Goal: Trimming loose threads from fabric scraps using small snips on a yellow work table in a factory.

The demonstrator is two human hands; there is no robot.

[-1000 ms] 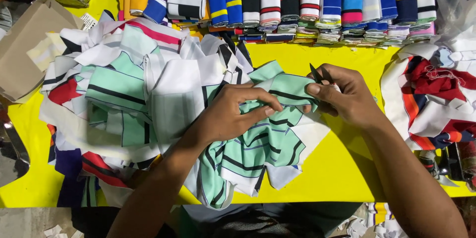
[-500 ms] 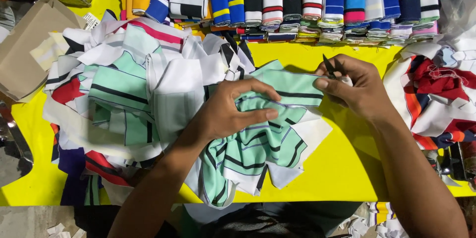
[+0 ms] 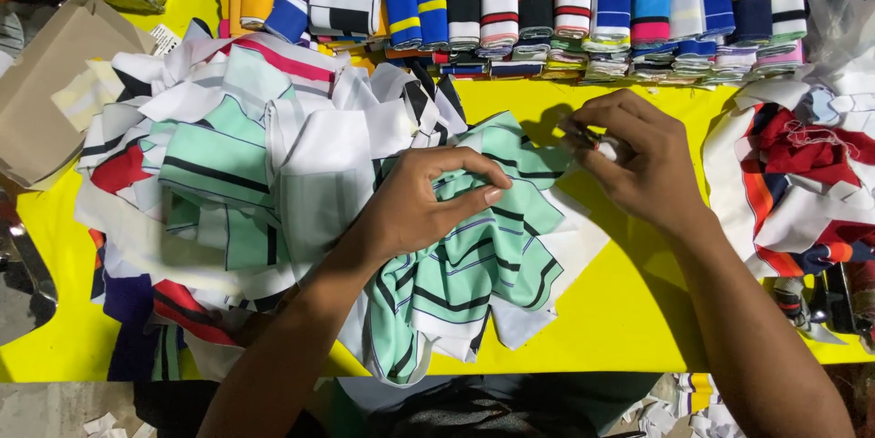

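Note:
My left hand [image 3: 419, 206] presses down on a mint-green piece of fabric with dark stripes [image 3: 474, 283], its fingers curled and pinching a fold. The piece lies on a yellow table [image 3: 620, 310] over white cut pieces. My right hand [image 3: 638, 164] hovers at the piece's far right corner. Its fingers are closed on a small cutting tool, mostly hidden; only a red and white bit shows between the fingertips.
A big heap of cut white, mint and striped fabric [image 3: 228, 155] fills the left side. Rolled striped knit bands [image 3: 547, 0] line the far edge. A cardboard box [image 3: 46, 101] sits at far left. Red, white and navy pieces [image 3: 793, 183] are piled at right.
My right hand has moved up and to the right, off the fabric's corner, and the tool's dark tips are now hidden. My left hand's fingers have curled tighter on the fold.

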